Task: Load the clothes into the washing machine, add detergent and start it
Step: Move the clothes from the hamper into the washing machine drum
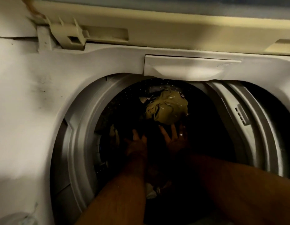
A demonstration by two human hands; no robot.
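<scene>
You are looking straight down into the open top of the washing machine [43, 111], its round drum mouth facing up at you. Both your forearms reach down through the grey inner ring [79, 135] into the dark drum. Your left hand [137, 143] lies with fingers spread and straight on dark clothing, holding nothing. Your right hand [176, 138], a ring on one finger, has its fingers spread wide too, the fingertips [173, 127] touching the lower edge of an olive-green garment [167, 109]. That garment is a crumpled bundle with no clear long axis, sitting on top of the load toward the far side of the drum. Around it lie darker clothes [150, 132], hard to tell apart in the shadow, with a pale scrap [150, 192] showing near your arms. The machine's white top surface is scuffed and grimy on the left. Behind the opening sits a white drawer flap [189, 65], and beyond it the yellowed raised lid [157, 30]
</scene>
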